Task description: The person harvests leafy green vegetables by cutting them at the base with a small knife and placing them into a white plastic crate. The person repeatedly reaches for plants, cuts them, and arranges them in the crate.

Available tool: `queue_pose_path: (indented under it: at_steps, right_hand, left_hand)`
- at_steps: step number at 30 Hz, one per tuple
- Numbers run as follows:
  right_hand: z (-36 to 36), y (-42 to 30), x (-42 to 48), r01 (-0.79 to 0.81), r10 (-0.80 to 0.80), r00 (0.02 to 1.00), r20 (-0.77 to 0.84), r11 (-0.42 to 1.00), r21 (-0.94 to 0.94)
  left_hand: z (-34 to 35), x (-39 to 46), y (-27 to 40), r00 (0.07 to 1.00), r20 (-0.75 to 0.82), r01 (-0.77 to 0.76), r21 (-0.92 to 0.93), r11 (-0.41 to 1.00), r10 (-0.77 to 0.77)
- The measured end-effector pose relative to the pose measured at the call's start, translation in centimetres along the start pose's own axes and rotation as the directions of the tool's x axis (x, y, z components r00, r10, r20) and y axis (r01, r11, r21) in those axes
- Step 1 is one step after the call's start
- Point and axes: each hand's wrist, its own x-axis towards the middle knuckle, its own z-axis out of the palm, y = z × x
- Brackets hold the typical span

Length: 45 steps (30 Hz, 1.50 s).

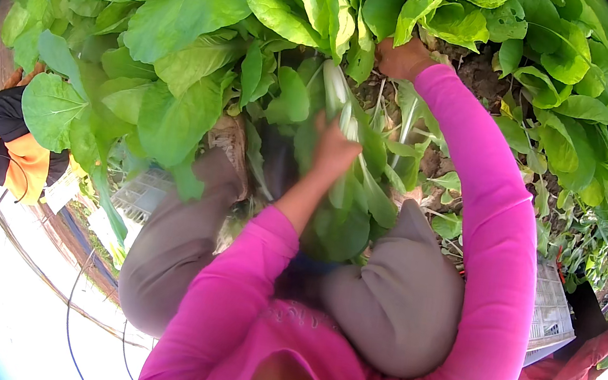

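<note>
My left hand (335, 150) is closed around the pale stalks of a cut or pulled leafy green plant (351, 126). Its broad leaves hang down between my knees, somewhat blurred. Farther out, my right hand (407, 59) reaches low beneath a standing leafy green plant (329, 7). Leaves cover its fingers, so I cannot tell whether they grip the plant's base. Beside that hand, bare brown soil (474, 77) shows between the plants.
Dense leafy greens (183, 15) fill the bed ahead and left. Loose leaves (406, 123) lie on the ground. A plastic crate (550, 306) stands at right, another crate (143, 191) at left. People are at left (15, 132) and right (563, 378).
</note>
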Motion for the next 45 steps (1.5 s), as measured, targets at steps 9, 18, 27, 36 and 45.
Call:
queue_pose_path:
  at_steps: [9, 18, 27, 36, 45]
  right_hand:
    - [1.1, 0.9, -12.3, 0.080, 0.205, 0.945, -0.254, 0.608, 0.790]
    - [2.8, -0.4, -19.9, 0.381, 0.160, 0.920, -0.357, -0.156, 0.912]
    - [-0.7, 0.4, -22.7, 0.447, 0.023, 0.889, -0.457, 0.167, 0.879]
    - [-1.4, -0.6, -22.2, 0.432, 0.348, 0.632, -0.692, 0.582, 0.689]
    - [-0.6, -2.6, -21.5, 0.596, 0.443, 0.683, -0.581, 0.122, 0.794]
  left_hand:
    - [-1.5, -4.5, 2.5, 0.991, -0.022, -0.128, 0.080, 0.988, 0.130]
    - [-1.6, -9.7, 5.3, 0.839, 0.180, -0.528, 0.039, 0.848, 0.514]
    - [-5.4, -9.5, 7.5, 0.793, 0.405, -0.445, -0.125, 0.887, 0.455]
    - [-7.2, -8.5, 10.2, 0.883, 0.349, -0.351, 0.047, 0.935, 0.314]
    - [-7.3, -9.1, 11.3, 0.846, 0.227, -0.420, -0.274, 0.865, 0.483]
